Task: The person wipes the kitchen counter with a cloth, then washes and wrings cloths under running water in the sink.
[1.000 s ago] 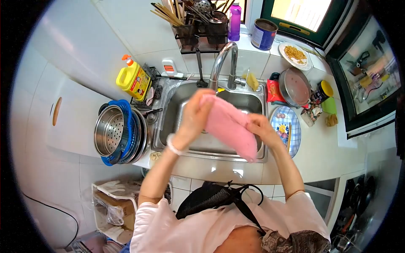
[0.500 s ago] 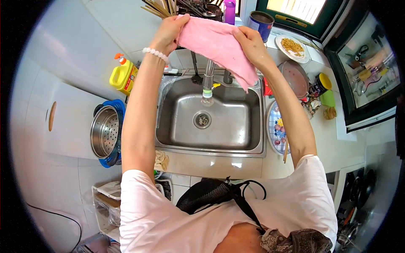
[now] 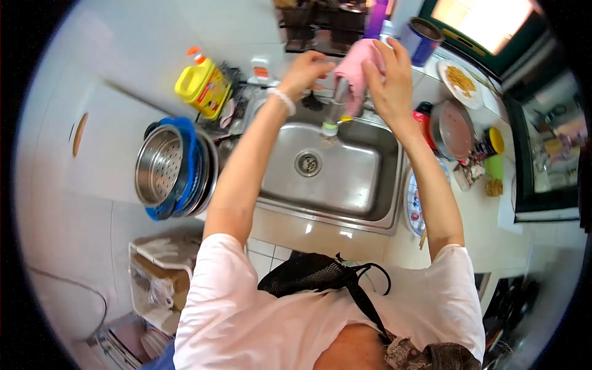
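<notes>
A pink cloth [image 3: 353, 69] hangs folded over the curved neck of the faucet, above the back of the steel sink [image 3: 290, 196]. My right hand [image 3: 391, 83] is at the cloth's right side, its thumb against the front and its fingers around the edge. Just left of the cloth, my left hand [image 3: 303, 75] is raised with its fingers bent and apart, and nothing shows in it. The faucet's spout end [image 3: 330, 129] shows below the cloth, over the basin.
Left of the sink stand a yellow pump bottle [image 3: 203, 89] and stacked steel and blue strainers [image 3: 161, 165]. On the right are a patterned plate [image 3: 414, 206], a round pan [image 3: 452, 131], a plate of food [image 3: 460, 83] and a large can [image 3: 420, 42].
The cloth, earlier stretched between both hands, now lies folded over the faucet. My left hand has let go of it and moved right and down. The view has shifted slightly.
</notes>
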`<state>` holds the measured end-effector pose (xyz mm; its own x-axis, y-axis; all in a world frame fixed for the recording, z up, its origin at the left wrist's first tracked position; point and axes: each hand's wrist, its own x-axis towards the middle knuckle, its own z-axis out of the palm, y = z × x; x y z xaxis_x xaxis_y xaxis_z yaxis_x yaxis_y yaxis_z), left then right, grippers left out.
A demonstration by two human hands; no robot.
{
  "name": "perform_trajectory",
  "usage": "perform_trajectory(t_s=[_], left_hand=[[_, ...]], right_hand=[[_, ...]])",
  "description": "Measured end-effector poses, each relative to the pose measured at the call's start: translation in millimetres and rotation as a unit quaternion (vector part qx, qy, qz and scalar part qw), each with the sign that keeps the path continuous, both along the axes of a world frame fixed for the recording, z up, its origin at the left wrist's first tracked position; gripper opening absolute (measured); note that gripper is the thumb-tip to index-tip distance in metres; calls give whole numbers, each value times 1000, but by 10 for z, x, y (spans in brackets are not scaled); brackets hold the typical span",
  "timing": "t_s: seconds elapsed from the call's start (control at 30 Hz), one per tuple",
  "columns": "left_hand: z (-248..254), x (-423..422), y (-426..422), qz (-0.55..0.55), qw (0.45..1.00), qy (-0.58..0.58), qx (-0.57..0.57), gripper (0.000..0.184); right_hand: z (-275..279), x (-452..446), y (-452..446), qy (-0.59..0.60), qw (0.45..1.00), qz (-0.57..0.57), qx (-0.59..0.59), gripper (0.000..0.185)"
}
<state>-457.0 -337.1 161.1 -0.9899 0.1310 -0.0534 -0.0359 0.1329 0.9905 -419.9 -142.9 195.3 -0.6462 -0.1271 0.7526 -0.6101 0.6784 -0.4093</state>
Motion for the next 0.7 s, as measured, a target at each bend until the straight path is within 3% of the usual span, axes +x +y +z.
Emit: perform_trajectory(t_s=[0.17,0.3,0.33,0.57,0.63,0.7], left_hand=[[-348,438,-14,16,1000,3,11,37],[-813,1080,-149,107,989,103,8,27],[-869,1304,-211,97,995,30,21,25],[-1164,2677,-749,132,985,-42,-104,20],[-1147,3007,-844,176,977,-82,-85,19],[-1131,3266,-916,232,966,-88,-70,19]], right_hand=[[-148,-52,-130,64,997,36,35,33],[-126,5,-97,52,995,62,56,33],[-132,8,-91,48,995,66,54,34],[-105,435,-53,26,998,61,24,34],[-186,692,12,28,994,90,-55,29],[-423,896,105,29,997,69,-25,22]])
